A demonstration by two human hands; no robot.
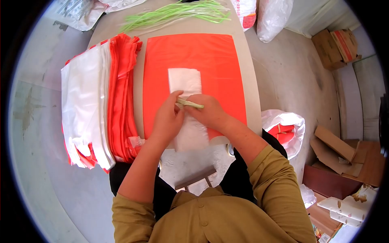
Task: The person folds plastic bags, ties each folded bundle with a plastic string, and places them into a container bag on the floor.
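A long folded white bundle (184,79), which looks like thin plastic, lies lengthwise on a flat red sheet (221,60). Its near end reaches over the table's front edge. Across its middle, my left hand (169,115) and my right hand (207,111) meet with fingers closed on a pale green strip (191,103). One end of the strip points right, over my right hand. Whether the strip passes under the bundle is hidden by my hands. Both hands rest on or just above the bundle.
Left of the sheet stands a thick stack of white and red plastic bags (87,93). Loose green strips (178,15) lie at the table's far end. On the floor to the right is a white sack (298,133) with red bundles inside. Cardboard boxes (330,48) stand farther right.
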